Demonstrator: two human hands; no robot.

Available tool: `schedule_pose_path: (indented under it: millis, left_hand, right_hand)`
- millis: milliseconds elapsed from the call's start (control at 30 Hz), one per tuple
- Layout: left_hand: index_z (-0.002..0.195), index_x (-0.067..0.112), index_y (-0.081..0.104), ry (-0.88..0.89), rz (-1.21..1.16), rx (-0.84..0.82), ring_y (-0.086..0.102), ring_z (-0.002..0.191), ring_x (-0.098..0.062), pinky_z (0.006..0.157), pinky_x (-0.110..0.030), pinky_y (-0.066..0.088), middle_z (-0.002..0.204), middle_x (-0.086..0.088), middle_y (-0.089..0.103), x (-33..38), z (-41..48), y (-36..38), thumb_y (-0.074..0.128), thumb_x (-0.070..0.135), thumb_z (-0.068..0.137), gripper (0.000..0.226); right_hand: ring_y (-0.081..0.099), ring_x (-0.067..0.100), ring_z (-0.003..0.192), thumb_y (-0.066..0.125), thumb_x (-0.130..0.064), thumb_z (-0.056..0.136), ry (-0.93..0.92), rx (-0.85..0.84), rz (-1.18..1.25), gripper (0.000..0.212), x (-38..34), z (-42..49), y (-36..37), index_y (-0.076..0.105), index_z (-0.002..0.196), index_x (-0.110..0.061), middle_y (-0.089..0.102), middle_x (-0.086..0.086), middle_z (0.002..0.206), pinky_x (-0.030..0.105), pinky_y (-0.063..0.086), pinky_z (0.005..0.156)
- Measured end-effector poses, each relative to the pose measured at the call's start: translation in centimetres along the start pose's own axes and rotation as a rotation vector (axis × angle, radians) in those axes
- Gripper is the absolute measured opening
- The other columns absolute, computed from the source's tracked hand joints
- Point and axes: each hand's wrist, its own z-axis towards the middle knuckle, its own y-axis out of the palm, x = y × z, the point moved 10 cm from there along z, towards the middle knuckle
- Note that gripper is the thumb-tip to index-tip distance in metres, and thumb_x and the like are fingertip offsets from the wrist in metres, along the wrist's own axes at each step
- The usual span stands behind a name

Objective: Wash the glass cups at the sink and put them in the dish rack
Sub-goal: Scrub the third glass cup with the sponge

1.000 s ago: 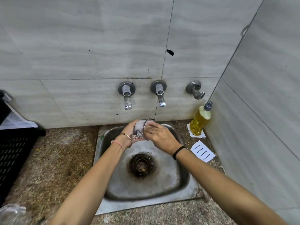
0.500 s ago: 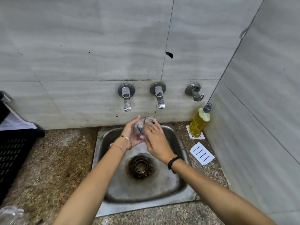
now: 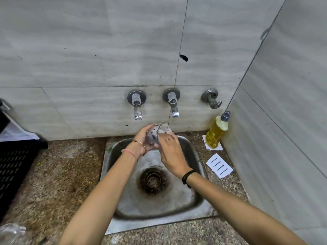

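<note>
cups: 1 glass cup [image 3: 155, 133], over the back of the sink [image 3: 177, 209] | hands: left hand [image 3: 143, 138] wraps the cup, right hand [image 3: 172, 152] curls on its near side | taps [image 3: 137, 105]: 2 | yellow bottle [image 3: 216, 133]: 1, no label readable | white cards [image 3: 219, 165]: 2, one showing four black lines | dish rack [image 3: 14, 161]: 1, black, on the table at left
</note>
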Motion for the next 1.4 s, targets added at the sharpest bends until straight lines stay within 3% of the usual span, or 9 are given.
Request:
schedule_pose_path:
  millis: [100, 300, 533, 633, 833, 1033, 1133, 1333, 1400]
  left_hand:
    - [0.073, 0.014, 0.061, 0.011, 0.089, 0.064, 0.057, 0.041, -0.013, 0.041, -0.018, 0.046, 0.05, 0.0, 0.062, -0.4, 0.2, 0.0, 0.054, 0.028, 0.09, 0.023]
    - [0.069, 0.016, 0.059, 0.278, 0.102, 0.155, 0.051, 0.058, -0.016, 0.055, -0.022, 0.039, 0.055, 0.002, 0.06, -0.2, 0.5, -1.4, 0.055, 0.014, 0.091, 0.023]
    - [0.085, 0.007, 0.067, -0.04, 0.135, 0.018, 0.066, 0.052, -0.014, 0.046, -0.024, 0.053, 0.062, -0.004, 0.069, -2.0, 0.0, -1.2, 0.047, 0.021, 0.093, 0.026]
    - [0.079, 0.005, 0.063, -0.008, 0.074, 0.067, 0.06, 0.044, -0.012, 0.039, -0.017, 0.047, 0.054, -0.005, 0.065, -2.1, 0.0, -0.9, 0.049, 0.019, 0.093, 0.024]
    - [0.074, 0.015, 0.059, 0.271, 0.107, 0.177, 0.053, 0.063, -0.016, 0.054, -0.023, 0.044, 0.057, 0.003, 0.063, -1.0, 1.2, -2.6, 0.054, 0.018, 0.093, 0.02]
    - [0.094, 0.007, 0.07, -0.048, -0.07, -0.078, 0.067, 0.065, -0.023, 0.056, -0.032, 0.057, 0.08, -0.012, 0.07, -1.5, -0.2, -0.1, 0.045, 0.071, 0.082, 0.07]
    - [0.089, 0.004, 0.068, -0.072, -0.015, -0.1, 0.068, 0.062, -0.022, 0.057, -0.03, 0.056, 0.072, -0.011, 0.071, -1.5, -0.4, 0.4, 0.043, 0.056, 0.092, 0.058]
    - [0.073, 0.016, 0.049, 0.199, 0.021, 0.086, 0.057, 0.045, -0.01, 0.044, -0.017, 0.045, 0.065, -0.005, 0.057, -0.5, 0.9, -1.3, 0.051, 0.019, 0.095, 0.023]
    - [0.073, 0.016, 0.05, 0.184, 0.062, 0.086, 0.056, 0.044, -0.01, 0.043, -0.017, 0.045, 0.058, -0.001, 0.059, -0.6, 0.5, -1.3, 0.05, 0.017, 0.095, 0.022]
  right_hand:
    - [0.046, 0.024, 0.115, 0.04, -0.023, 0.096, -0.139, 0.064, -0.177, 0.038, -1.0, -1.3, 0.4, 0.052, 0.12, 0.002, 0.063, 0.017, 0.115, 0.039, 0.026, 0.112]
    - [0.055, 0.03, 0.113, 0.033, -0.035, 0.102, 1.056, 0.074, 0.692, 0.038, 2.6, -2.9, 3.3, 0.049, 0.126, -0.009, 0.059, 0.013, 0.125, 0.039, 0.043, 0.097]
    - [0.056, 0.028, 0.112, 0.06, -0.031, 0.091, -0.66, -0.064, -0.482, 0.038, -0.9, -1.5, 2.1, 0.052, 0.115, -0.003, 0.064, 0.015, 0.115, 0.045, 0.031, 0.112]
    - [0.06, 0.03, 0.102, 0.05, -0.03, 0.092, -0.482, -0.001, -0.353, 0.036, -1.2, -1.0, 1.0, 0.053, 0.111, 0.0, 0.066, 0.018, 0.106, 0.037, 0.033, 0.107]
    - [0.057, 0.031, 0.109, 0.037, -0.034, 0.102, 0.935, -0.004, 0.579, 0.038, 3.4, -2.7, 4.1, 0.053, 0.121, -0.005, 0.063, 0.014, 0.118, 0.038, 0.045, 0.092]
    - [0.054, 0.031, 0.115, 0.046, -0.007, 0.093, 0.023, -0.123, 0.064, 0.035, 0.7, -0.1, 2.1, 0.05, 0.127, -0.002, 0.061, 0.018, 0.12, 0.044, 0.035, 0.108]
    - [0.055, 0.028, 0.114, 0.046, -0.017, 0.09, -0.341, -0.137, -0.232, 0.035, -0.2, -0.9, 2.1, 0.056, 0.118, 0.003, 0.064, 0.017, 0.113, 0.042, 0.024, 0.114]
    - [0.059, 0.027, 0.102, 0.042, -0.029, 0.099, 0.574, -0.116, 0.536, 0.027, 2.3, -2.0, 3.6, 0.051, 0.111, -0.006, 0.063, 0.011, 0.112, 0.045, 0.046, 0.09]
    - [0.058, 0.025, 0.103, 0.043, -0.026, 0.099, 0.529, -0.122, 0.545, 0.025, 2.1, -2.2, 3.5, 0.05, 0.114, -0.008, 0.062, 0.009, 0.113, 0.047, 0.045, 0.093]
